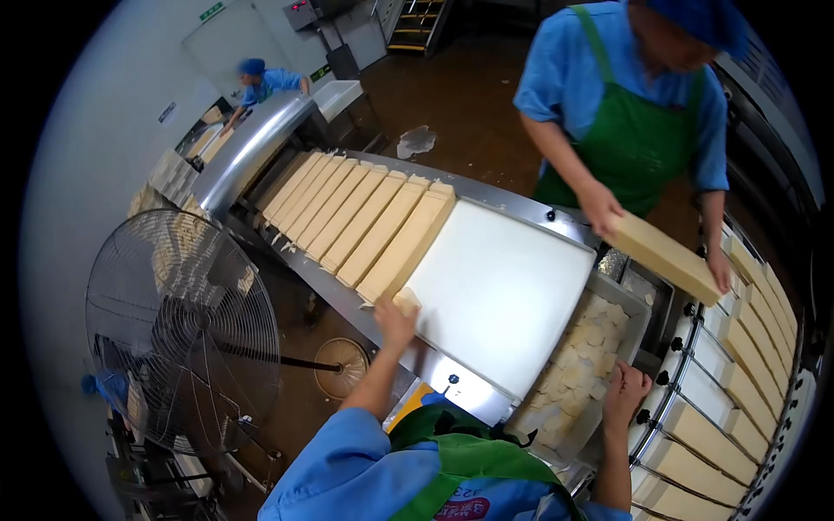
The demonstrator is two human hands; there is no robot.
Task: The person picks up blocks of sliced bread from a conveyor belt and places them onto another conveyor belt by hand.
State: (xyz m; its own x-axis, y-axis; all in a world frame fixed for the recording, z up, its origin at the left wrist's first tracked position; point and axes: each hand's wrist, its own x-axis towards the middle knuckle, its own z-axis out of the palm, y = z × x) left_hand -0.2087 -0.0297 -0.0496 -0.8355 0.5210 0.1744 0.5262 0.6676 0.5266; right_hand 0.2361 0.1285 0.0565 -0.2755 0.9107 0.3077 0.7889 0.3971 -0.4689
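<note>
My left hand point(397, 323) is at the near end of a long cream-coloured block point(408, 243), the last in a row on the conveyor. Its fingers are closed on a thin pale slice point(407, 300), which looks like the same material as the blocks. My right hand point(625, 392) hangs over the right edge of a grey tub point(641, 314) with its fingers curled in, and I see nothing in them. Inside the tub lie many thin pale scraps point(573, 360).
Across the white belt point(495, 286), a co-worker in a green apron point(638, 139) holds another block point(665, 256) in two hands. More blocks lie on a railed conveyor point(686, 373) at right. A large fan point(187, 330) stands at left. Another person point(265, 82) works farther back.
</note>
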